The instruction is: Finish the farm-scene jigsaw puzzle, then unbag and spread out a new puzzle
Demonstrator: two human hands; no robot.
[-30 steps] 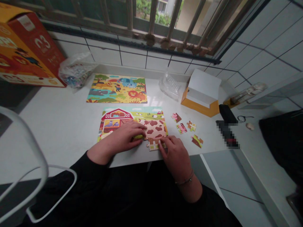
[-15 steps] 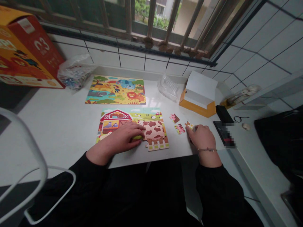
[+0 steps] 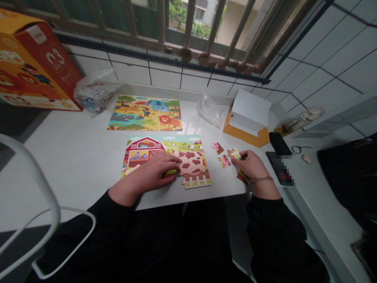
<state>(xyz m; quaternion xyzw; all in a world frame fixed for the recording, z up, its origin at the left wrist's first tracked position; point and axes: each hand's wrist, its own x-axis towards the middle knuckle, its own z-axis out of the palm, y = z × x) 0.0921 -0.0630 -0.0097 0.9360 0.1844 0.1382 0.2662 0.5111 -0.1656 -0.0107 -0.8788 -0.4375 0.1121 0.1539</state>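
Observation:
A farm jigsaw puzzle (image 3: 193, 161) with a red barn and a spotted cow lies on the white counter, its lower edge uneven. My left hand (image 3: 159, 167) rests over its lower left part, fingers stretched out on the pieces, and covers some of them. At the right, my right hand (image 3: 251, 163) pinches a puzzle piece (image 3: 234, 153) with white and yellow on it between thumb and fingers. Two loose pieces, a pink and brown one (image 3: 217, 147) and a pink and green one (image 3: 224, 161), lie left of that hand. Another dark red piece (image 3: 242, 177) shows partly beneath my right wrist.
Behind the farm puzzle lies an animal puzzle (image 3: 145, 114). An orange box (image 3: 44, 67) and a plastic bag (image 3: 96, 92) stand at the back left. Clear plastic packaging (image 3: 209, 110), an open white and orange box (image 3: 249, 118) and a black phone (image 3: 275, 167) are on the right.
My right hand has turned and shifted slightly right, uncovering more of the piece at its fingertips and the dark red piece beneath its wrist. My left hand stays on the puzzle.

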